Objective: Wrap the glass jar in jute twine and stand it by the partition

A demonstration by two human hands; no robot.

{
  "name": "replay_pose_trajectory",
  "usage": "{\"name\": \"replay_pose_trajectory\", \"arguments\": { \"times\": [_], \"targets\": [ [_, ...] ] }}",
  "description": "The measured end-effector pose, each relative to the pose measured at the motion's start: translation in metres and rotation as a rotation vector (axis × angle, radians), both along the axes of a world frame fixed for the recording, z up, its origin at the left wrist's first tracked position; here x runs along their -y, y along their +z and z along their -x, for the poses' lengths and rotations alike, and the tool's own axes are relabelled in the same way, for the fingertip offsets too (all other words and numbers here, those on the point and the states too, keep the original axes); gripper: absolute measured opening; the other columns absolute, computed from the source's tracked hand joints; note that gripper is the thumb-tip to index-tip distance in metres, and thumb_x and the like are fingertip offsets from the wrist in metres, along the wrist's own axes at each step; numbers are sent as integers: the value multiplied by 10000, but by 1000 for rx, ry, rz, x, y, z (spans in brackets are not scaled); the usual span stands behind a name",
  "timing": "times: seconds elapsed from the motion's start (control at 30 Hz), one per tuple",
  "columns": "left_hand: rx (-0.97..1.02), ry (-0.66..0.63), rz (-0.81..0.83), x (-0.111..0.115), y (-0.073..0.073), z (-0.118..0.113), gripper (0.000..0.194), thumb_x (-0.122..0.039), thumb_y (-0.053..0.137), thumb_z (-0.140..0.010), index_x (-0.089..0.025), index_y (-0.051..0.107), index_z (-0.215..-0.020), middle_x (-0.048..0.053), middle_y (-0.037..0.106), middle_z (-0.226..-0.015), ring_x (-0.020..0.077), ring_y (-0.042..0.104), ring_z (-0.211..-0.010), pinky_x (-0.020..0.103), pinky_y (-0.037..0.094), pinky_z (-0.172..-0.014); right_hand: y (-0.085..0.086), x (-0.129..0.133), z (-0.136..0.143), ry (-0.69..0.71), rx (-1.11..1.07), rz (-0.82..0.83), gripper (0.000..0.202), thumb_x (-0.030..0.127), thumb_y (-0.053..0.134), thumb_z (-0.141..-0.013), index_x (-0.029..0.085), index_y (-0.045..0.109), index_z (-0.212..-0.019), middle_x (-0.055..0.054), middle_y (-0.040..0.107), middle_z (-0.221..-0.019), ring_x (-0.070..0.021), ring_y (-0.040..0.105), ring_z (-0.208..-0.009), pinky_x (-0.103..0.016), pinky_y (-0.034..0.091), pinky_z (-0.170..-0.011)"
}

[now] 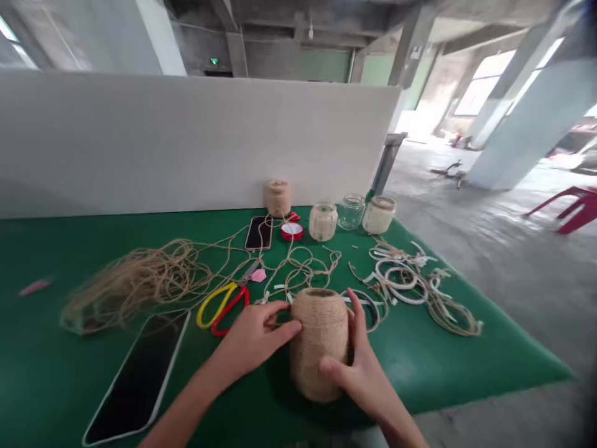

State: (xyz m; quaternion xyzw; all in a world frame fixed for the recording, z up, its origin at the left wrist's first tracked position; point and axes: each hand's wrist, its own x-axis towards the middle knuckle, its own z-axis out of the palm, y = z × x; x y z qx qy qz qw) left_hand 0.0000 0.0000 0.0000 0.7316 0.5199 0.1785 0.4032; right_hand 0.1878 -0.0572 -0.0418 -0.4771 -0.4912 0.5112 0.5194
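A jar wrapped in jute twine [319,345] stands near the front of the table, its open mouth facing up. My left hand [261,333] touches its upper left side, thumb on the front and fingers reaching behind. On the right side my right hand [357,358] grips the jar, with the thumb across its front. Scissors with one yellow and one red handle [229,302] lie just left of my left hand. Loose twine [303,270] trails over the table behind the jar.
A tangled twine heap [153,274] and a large phone [140,373] lie left. Farther back are a smaller phone [259,233], red-rimmed tape [292,231], a twine-covered jar [278,199] and several other jars [323,221]. Coiled cords [405,280] lie right, near the table edge.
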Motion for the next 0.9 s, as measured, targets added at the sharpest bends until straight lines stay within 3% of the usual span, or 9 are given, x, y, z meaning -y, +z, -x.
{"name": "replay_pose_trajectory", "arguments": {
  "times": [0.13,0.3,0.73,0.9],
  "targets": [
    [-2,22,-28,8,7,-8,429,-479,509,-774,-170,604,-1056,-39,443,-572,113,431,-516,213,306,-489,9,11,8,-121,133,36,1089,322,751,-570,349,14,-1371,-54,336,-1317,-261,405,-1196,-404,334,-996],
    [-104,48,-145,16,12,-13,432,-541,495,-760,-212,618,-1011,-33,455,-545,129,447,-512,217,300,-478,10,11,12,-220,148,52,957,266,709,-620,342,94,-1349,-55,377,-1273,-253,459,-1135,-411,353,-981],
    [-92,-82,-85,-2,9,2,451,-528,513,-761,-204,612,-1058,-43,431,-574,102,398,-515,206,287,-487,-8,0,-4,27,-310,20,945,328,722,-643,336,96,-1352,-80,506,-1217,-258,544,-1058,-396,431,-877],
    [-139,-70,-142,-6,12,8,444,-525,517,-758,-226,625,-1067,-45,438,-535,104,390,-495,211,273,-483,-8,-1,-6,24,-417,38,919,357,735,-621,322,168,-1343,-74,515,-1216,-248,555,-1026,-393,418,-888]
  ]
}}
